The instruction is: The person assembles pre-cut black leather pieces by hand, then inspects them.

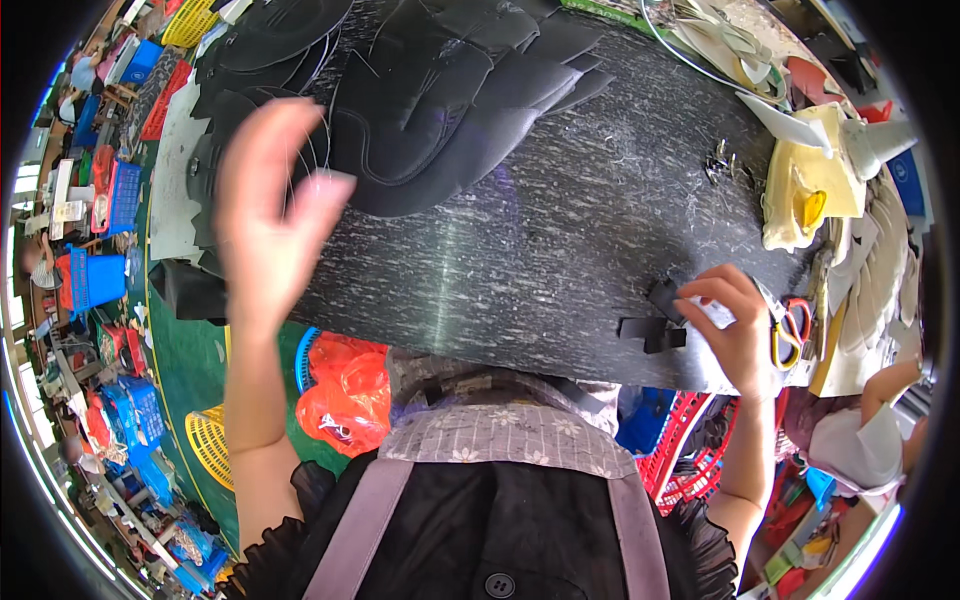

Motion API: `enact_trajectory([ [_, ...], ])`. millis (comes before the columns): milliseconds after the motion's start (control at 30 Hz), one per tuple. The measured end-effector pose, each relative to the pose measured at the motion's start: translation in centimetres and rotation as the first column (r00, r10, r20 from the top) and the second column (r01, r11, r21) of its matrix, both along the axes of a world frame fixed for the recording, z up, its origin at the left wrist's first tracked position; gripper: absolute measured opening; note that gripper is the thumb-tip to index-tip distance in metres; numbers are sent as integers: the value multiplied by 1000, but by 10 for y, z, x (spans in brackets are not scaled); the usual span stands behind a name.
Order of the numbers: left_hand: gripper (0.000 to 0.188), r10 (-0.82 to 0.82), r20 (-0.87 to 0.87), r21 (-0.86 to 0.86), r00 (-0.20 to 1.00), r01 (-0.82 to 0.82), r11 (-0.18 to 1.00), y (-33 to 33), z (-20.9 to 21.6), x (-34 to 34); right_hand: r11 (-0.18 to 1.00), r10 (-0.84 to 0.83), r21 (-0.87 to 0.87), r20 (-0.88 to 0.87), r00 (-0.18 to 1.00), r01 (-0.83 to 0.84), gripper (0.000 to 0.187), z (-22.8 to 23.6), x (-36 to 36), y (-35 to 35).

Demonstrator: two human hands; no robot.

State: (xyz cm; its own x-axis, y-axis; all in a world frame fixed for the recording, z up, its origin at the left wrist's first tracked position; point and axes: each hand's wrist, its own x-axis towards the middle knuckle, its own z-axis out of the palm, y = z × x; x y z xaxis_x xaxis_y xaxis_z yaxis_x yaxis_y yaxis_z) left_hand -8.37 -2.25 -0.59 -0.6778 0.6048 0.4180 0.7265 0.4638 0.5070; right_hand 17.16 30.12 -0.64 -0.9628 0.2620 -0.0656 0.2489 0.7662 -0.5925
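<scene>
Several small black pieces [652, 332] are looking light and pliable, suiting edge pinches; our right hand [737, 322] is holding fingers narrow, grip unclear; our left hand [266, 212] is hanging wide-fingered.

A fisheye on the wearer's head looks down, close above the apron [500, 432] at 6 o'clock, facing the worktable [570, 240] toward 12, green floor [190, 355] bending at 8.
</scene>
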Motion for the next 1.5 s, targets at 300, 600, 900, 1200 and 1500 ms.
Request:
enact_trajectory([
  [300,17,-220,-319,-85,922,204,975,40,-32,13,976,103,210,-218,970,-57,26,-12,17,-22],
  [600,17,-378,12,-35,926,378,925,13,-19,71,951,294,151,-177,939,-269,19,-14,1,-29],
  [900,52,-244,270,-275,931,318,907,61,-30,-4,970,24,-228,-249,968,-82,19,5,-25,-52],
  [1200,41,-392,537,297,747,268,917,53,-33,36,900,233,-288,-314,921,-326,18,14,-81,-63],
  [1500,46,-444,609,196,657,418,887,54,-4,46,842,283,-370,-315,906,-392,16,21,-102,-76],
])
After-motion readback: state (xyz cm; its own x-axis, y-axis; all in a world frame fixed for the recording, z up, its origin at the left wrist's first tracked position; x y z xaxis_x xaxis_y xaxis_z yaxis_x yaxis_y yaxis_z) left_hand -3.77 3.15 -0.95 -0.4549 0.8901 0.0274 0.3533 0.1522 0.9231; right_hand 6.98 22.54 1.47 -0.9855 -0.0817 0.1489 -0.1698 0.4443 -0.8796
